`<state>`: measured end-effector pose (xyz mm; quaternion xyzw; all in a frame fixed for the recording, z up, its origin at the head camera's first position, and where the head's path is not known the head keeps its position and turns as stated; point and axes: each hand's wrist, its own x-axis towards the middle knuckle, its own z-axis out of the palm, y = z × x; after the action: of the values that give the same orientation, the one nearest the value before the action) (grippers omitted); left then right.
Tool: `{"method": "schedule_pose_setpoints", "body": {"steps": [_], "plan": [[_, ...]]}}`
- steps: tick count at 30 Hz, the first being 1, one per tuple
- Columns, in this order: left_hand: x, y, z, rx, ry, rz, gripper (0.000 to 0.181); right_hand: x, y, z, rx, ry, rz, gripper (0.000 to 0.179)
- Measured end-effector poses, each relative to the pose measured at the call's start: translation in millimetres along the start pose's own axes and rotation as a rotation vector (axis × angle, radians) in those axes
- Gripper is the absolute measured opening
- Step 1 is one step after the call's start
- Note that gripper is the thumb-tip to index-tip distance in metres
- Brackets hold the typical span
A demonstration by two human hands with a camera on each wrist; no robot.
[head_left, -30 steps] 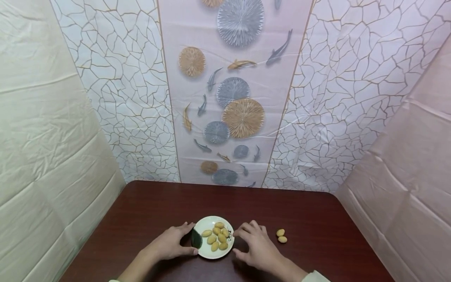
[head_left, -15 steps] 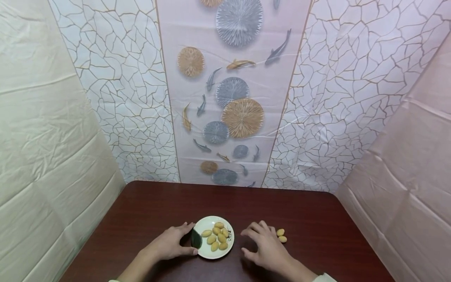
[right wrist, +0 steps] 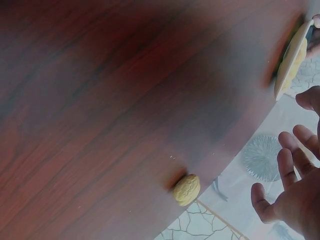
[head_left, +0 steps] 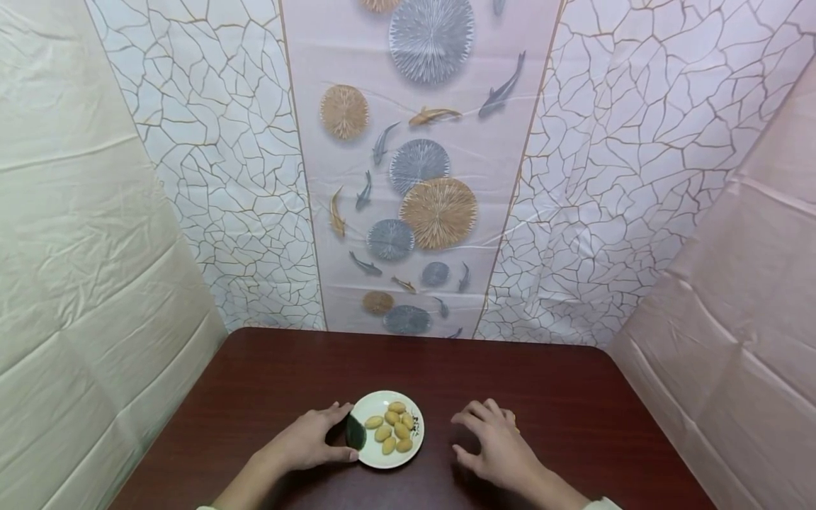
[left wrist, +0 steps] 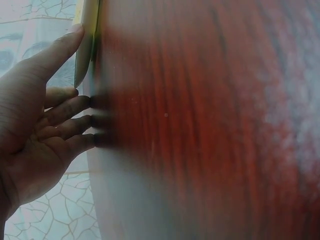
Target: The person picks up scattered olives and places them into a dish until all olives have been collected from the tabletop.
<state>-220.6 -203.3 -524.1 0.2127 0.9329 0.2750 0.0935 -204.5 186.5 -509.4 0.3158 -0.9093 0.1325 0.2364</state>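
Observation:
A round white plate [head_left: 366, 457] with a dark green patch on its left and a small dark print on its right stands on the table. Several oval yellow pieces [head_left: 382, 433], like nuts, lie in it. My left hand [head_left: 309, 439] holds the plate's left edge, thumb at the near rim and fingertips at the far rim. Right of the plate, my right hand [head_left: 494, 443] hovers with loosely bent fingers and nothing in them. Beyond it, a loose yellow piece [right wrist: 186, 190] with a ridged surface lies on the table, mostly hidden behind the hand in the head view.
The dark red wooden table [head_left: 287, 368] reaches back to a patterned cloth wall [head_left: 395, 198]. Plain cream cloths hang at the left [head_left: 95, 283] and right [head_left: 720, 319] sides.
My right hand has moved from the plate's right rim rightward to the loose yellow pieces, which it now covers in the head view. The left hand and plate have stayed put.

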Motion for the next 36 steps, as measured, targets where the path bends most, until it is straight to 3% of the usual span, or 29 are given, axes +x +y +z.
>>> {"method": "schedule_pose_setpoints", "body": {"steps": [20, 36], "plan": [[0.4, -2.8, 2.7, 0.014, 0.020, 0.000, 0.104, -10.6, 9.5, -4.8, -0.017, -0.042, 0.105, 0.037], [0.4, -2.1, 1.6, 0.000, 0.016, 0.004, 0.103, -15.8, 24.0, -4.3, -0.036, -0.043, 0.144, 0.037]]}}
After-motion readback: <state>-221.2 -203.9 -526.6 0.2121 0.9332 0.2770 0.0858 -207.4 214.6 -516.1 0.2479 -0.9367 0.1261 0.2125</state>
